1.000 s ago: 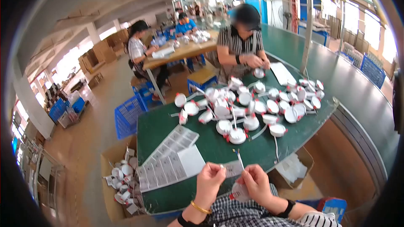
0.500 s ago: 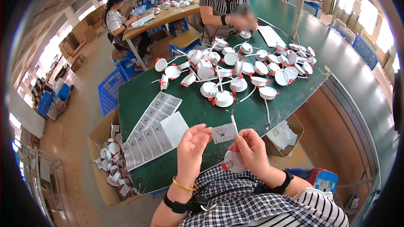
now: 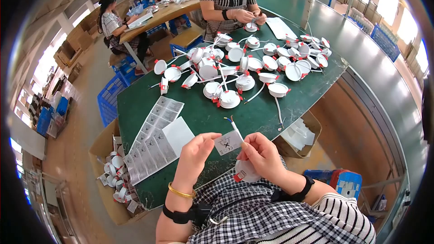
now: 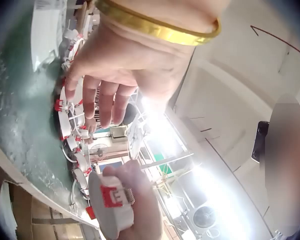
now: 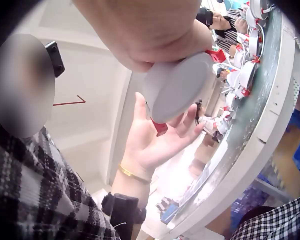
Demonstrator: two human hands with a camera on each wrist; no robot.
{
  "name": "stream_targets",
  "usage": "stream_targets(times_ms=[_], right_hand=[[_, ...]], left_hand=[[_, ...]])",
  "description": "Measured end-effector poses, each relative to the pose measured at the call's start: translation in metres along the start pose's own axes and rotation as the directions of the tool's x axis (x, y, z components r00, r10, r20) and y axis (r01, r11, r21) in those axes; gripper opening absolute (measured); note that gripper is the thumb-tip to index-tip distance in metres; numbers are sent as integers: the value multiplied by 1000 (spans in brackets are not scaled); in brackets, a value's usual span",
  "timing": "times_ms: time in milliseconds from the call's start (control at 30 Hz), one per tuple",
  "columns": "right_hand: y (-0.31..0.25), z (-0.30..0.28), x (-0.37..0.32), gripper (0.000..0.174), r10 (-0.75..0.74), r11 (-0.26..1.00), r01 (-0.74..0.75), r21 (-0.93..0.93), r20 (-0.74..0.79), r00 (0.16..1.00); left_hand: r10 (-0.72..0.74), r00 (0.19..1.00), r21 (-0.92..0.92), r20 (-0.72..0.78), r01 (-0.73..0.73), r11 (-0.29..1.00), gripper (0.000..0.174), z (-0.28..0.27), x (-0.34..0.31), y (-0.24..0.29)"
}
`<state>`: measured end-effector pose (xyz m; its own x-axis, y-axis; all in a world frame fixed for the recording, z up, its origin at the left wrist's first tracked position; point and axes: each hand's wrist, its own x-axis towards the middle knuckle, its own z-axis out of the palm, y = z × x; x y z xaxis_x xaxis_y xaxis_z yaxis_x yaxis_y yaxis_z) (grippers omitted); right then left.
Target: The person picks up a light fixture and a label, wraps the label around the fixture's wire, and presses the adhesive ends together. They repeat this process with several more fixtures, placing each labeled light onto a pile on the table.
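My right hand [image 3: 262, 157] holds a round white downlight [image 3: 247, 171] with red spring clips, its flat white face large in the right wrist view. From it rises a short white cable [image 3: 234, 125] with bare coloured wire ends. A small silver-grey printed label [image 3: 228, 143] stands out from the cable like a flag, close to my right thumb. My left hand [image 3: 193, 157] is beside the label's left side, fingers extended and palm turned inward. In the left wrist view its fingers [image 4: 108, 100] hang apart with nothing gripped.
Sheets of printed labels [image 3: 151, 151] lie at the left on the green table [image 3: 194, 113]. Many more downlights [image 3: 229, 99] with cables crowd its far half. Cardboard boxes stand at the left [image 3: 101, 153] and right [image 3: 312, 129]. Across the table a person [image 3: 228, 4] handles another downlight.
My left fingers, curled at the label's left end a second ago, have let go and straightened. My right hand keeps holding the downlight. The head view has tilted downward.
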<state>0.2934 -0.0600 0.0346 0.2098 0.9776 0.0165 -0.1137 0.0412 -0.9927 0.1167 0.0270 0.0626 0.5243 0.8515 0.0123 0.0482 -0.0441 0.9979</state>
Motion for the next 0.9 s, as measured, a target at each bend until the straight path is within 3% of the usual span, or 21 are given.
stream_targets(times_ms=[33, 100, 133, 233, 467, 567, 633, 733, 867, 900], right_hand=[[0, 0, 0, 13, 12, 1000, -12, -2, 20, 1000], [-2, 0, -2, 13, 8, 999, -6, -38, 45, 999], [-2, 0, -2, 14, 4, 997, 1, -73, 62, 998], [-1, -4, -4, 14, -31, 998, 35, -55, 66, 997], [-7, -4, -5, 13, -41, 995, 48, -86, 85, 996], [-7, -6, -2, 14, -2, 990, 21, -141, 133, 991], [-7, -6, -2, 16, 17, 988, 5, -154, 142, 990], [-13, -7, -1, 16, 5, 991, 17, -134, 165, 986], [-15, -10, 6, 15, -62, 947, 122, -296, 207, 976], [-17, -11, 6, 15, -76, 948, 130, -291, 189, 979]], left_hand=[[0, 1000, 0, -6, 0, 1000, 36, 0, 4, 4], [-129, 980, 59, 149, 121, 991, 35, 4, 12, 12], [-127, 978, 156, 166, 102, 983, 30, 7, 15, 19], [-151, 964, 188, 220, 110, 976, 26, 7, 20, 19], [-118, 975, 157, 186, 89, 984, 22, 4, 16, 22], [-149, 959, 200, 242, 101, 975, 21, 6, 19, 28], [-25, 967, 342, 254, -65, 937, 22, 7, 21, 22], [13, 963, 463, 268, -141, 875, 18, 6, 23, 20], [41, 970, 384, 240, -133, 914, 22, 7, 19, 17], [-6, 978, 299, 208, -58, 952, 22, 5, 17, 19]])
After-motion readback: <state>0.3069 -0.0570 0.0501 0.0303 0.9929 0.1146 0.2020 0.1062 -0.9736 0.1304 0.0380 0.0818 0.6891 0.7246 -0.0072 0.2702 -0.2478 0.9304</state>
